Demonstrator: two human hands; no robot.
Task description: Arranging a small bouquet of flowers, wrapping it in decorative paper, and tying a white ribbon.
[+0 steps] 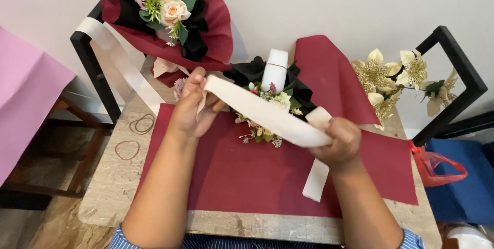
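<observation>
My left hand (pixel 194 106) pinches one end of a wide cream ribbon (pixel 262 114). My right hand (pixel 337 142) grips the same ribbon further along, so it stretches taut between the two hands. A loose tail of ribbon hangs down below my right hand. Under the ribbon lies a small bouquet (pixel 267 97) with black wrap, a white-wrapped stem bundle and small flowers. The bouquet rests on dark red wrapping sheets (pixel 247 172) spread over a stone-topped table (pixel 110 177).
A finished bouquet (pixel 170 12) in red and black wrap leans at the back left, with ribbon trailing from it. Gold artificial flowers (pixel 396 76) lie at the right. Rubber bands (pixel 135 135) sit on the table's left. A pink sheet (pixel 25 94) is far left, a red bag (pixel 437 164) far right.
</observation>
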